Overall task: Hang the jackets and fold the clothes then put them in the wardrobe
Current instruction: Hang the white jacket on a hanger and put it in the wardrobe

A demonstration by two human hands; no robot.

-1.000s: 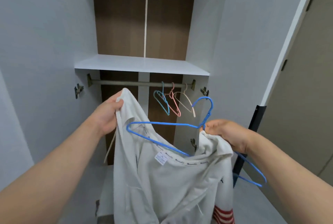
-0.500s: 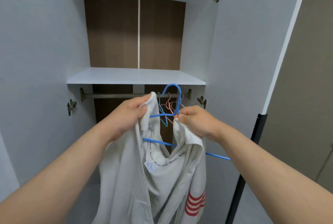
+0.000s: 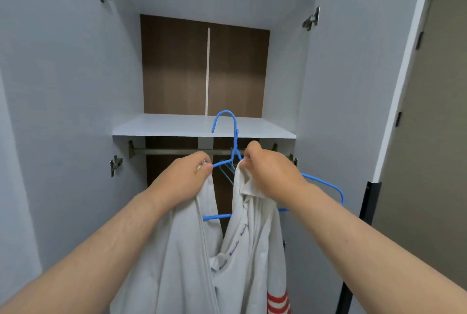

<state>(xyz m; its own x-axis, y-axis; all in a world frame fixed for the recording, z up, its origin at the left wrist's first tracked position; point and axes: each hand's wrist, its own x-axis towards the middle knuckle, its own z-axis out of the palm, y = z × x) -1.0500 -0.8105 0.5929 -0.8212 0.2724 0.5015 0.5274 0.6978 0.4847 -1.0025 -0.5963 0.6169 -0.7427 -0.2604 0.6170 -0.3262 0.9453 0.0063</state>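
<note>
Noted in front of the rail (image 3: 177, 151): white jacket (image 3: 177, 263), half-threaded on blue hanger (image 3: 236, 140), pinched at the collar by left hand (image 3: 187, 177) and right hand (image 3: 267, 172), fingers curled. Right shoulder seemingly unseated; liable to slide off when hooked.

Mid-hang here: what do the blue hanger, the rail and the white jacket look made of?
Blue hanger: thin wire, probably metal with a smooth plastic coating, judging by its slim even gauge. Rail: dull grey metal tube, likely. White jacket: soft matte woven or knit fabric, draping in folds; exact fibre unclear.
</note>
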